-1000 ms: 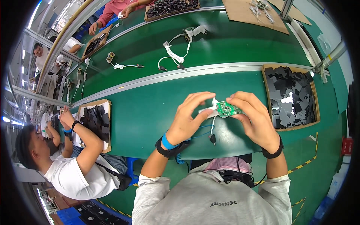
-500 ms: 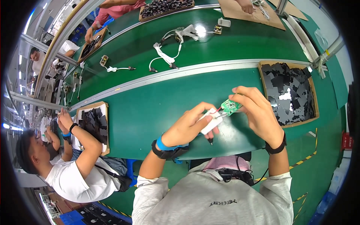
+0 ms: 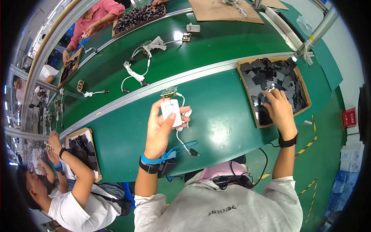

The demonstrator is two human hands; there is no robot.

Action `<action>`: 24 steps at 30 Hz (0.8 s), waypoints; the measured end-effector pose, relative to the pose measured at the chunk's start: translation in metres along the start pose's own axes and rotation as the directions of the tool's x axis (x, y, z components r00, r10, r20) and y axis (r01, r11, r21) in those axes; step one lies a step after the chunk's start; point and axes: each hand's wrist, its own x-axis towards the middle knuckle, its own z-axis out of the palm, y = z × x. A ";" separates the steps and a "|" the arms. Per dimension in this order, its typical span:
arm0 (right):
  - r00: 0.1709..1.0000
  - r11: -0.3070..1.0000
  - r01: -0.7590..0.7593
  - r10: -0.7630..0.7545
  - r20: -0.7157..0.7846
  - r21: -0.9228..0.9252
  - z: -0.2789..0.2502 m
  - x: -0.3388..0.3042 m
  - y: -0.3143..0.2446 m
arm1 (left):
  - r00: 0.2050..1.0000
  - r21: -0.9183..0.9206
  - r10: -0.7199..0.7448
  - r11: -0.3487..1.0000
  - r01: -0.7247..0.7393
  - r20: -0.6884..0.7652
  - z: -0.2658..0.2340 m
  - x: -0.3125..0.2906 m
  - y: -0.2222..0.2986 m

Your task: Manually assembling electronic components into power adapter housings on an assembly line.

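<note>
My left hand point(image 3: 160, 127) is closed around a white plastic housing point(image 3: 170, 112), thumb pressed on its face. A small green circuit board point(image 3: 169, 92) sticks out beyond the top of the housing, joined to it by thin wires. From the board a white cable point(image 3: 179, 136) runs down behind the fingers to a black plug point(image 3: 194, 152) that hangs near the wrist. At the right, my right hand point(image 3: 281, 112) reaches over a shallow cardboard box point(image 3: 258, 123) of black sheet pieces point(image 3: 270, 73). Its fingers are bent and apart, with the tips at the pieces.
Past the metal rail point(image 3: 154, 83), white cables point(image 3: 135, 73) with circuit boards lie on another green tabletop. A person in white point(image 3: 83, 201) works at my left beside a box of black pieces point(image 3: 83, 149). Someone in pink point(image 3: 98, 15) works across the table beside a tray of dark parts point(image 3: 139, 17).
My right hand has let go of the circuit board and moved right to the box of black pieces. My left hand has turned upright with the housing, and the view has shifted right.
</note>
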 end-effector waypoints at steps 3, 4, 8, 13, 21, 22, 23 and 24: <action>0.999 0.999 0.011 -0.013 -0.051 -0.045 0.008 -0.007 0.013 | 0.999 0.029 -0.035 0.999 0.034 0.041 -0.001 0.007 -0.008; 0.997 0.998 0.014 -0.019 -0.077 -0.067 0.010 -0.009 0.017 | 0.997 0.045 -0.052 0.998 0.049 0.063 -0.001 0.008 -0.010; 0.999 0.998 -0.036 0.037 -0.027 0.043 0.010 -0.008 0.026 | 0.993 0.053 -0.060 0.997 0.054 0.104 0.000 0.012 -0.017; 0.999 0.985 0.010 -0.002 -0.048 0.171 0.007 0.002 0.036 | 0.989 0.066 -0.055 0.997 0.046 0.137 0.008 0.013 -0.019; 0.989 0.898 -0.063 0.116 -0.096 0.435 0.013 0.009 0.049 | 0.975 0.081 -0.093 0.994 0.078 0.200 0.032 0.013 -0.018; 0.990 0.908 -0.092 0.126 -0.058 0.408 0.013 0.009 0.052 | 0.974 0.089 -0.098 0.993 0.081 0.205 0.032 0.014 -0.021; 0.990 0.917 -0.121 0.138 -0.019 0.379 0.012 0.009 0.055 | 0.972 0.097 -0.104 0.992 0.085 0.211 0.032 0.016 -0.024; 0.988 0.925 -0.148 0.151 0.018 0.349 0.010 0.010 0.056 | 0.970 0.105 -0.109 0.991 0.088 0.216 0.032 0.018 -0.026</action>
